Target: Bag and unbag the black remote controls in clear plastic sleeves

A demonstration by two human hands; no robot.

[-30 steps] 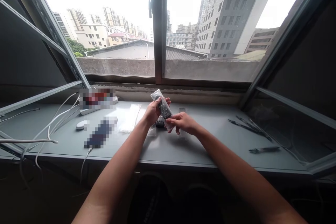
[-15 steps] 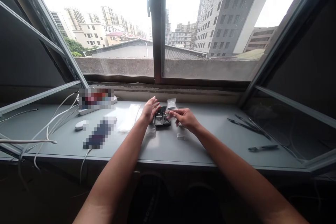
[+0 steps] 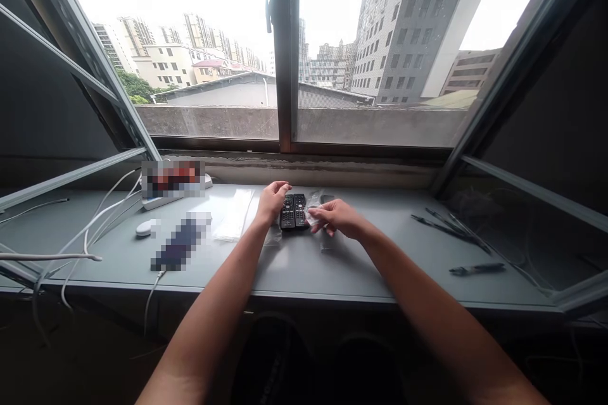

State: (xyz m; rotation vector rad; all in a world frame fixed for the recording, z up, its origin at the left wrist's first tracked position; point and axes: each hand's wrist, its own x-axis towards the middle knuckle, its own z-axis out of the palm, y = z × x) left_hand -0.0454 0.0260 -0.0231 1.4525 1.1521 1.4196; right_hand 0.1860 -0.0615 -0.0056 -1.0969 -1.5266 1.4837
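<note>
Two black remote controls lie side by side on the grey desk, their buttons facing up. My left hand is at the left remote's upper edge, fingers curled in and tips drawn together; whatever they may hold is too small to make out. Just right of the remotes, my right hand pinches a small clear plastic bag, crumpled around its fingertips. Another piece of clear plastic lies under my left wrist, and one more is below my right hand.
White sheets or packets lie left of my left arm. Farther left are a blurred phone-like object on a cable, a white round item and a power strip. A pen and dark cables lie right.
My right hand has lowered the plastic bag, which was held upright and now is crumpled beside the remotes. My left hand's fingers, spread before, have curled together.
</note>
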